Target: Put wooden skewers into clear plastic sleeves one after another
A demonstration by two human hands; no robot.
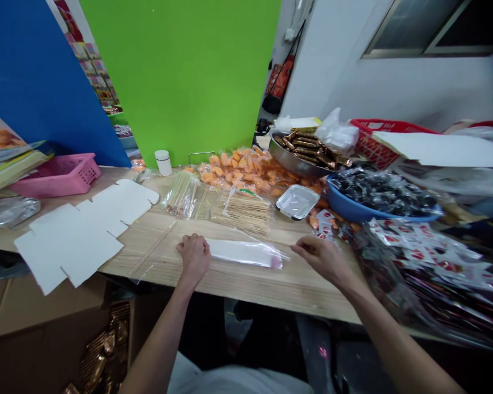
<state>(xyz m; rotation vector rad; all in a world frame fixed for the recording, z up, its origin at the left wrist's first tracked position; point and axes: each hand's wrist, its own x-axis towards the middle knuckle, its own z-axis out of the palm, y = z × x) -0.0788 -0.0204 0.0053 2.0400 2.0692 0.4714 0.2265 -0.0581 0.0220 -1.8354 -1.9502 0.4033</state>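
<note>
Lap: pale clothing [238,381] nearest, below and between both hands.
Left hand [195,253]: fingers bunched down at the near-left end of the clear sleeves; cannot tell whether they pinch film or only press.
Right hand [317,256]: thumb and fingertips drawn together on a thin blurred strip [277,242]; film edge or stick, cannot tell.
Clear sleeves [242,253]: flat stack on the wooden table [312,295], between the hands, pinkish at the end toward the right.
Loose sticks [152,249]: lying aslant, left of the left hand.
Bagged sticks [246,212]: just beyond the sleeves, between the two grips.
Orange packets [242,172]: heaped behind those sticks.
Foil tray [298,201]: beyond the right hand, near it.
Blue basin [340,201]: beyond and right of the right hand, full of dark wrapped pieces [382,191].
Red-and-white sachets [419,243]: piled right of the right hand.
White card [86,230]: flat, further left than the loose sticks.
Cardboard box [45,306]: below left of the left hand, bronze-wrapped pieces [101,355] inside.
</note>
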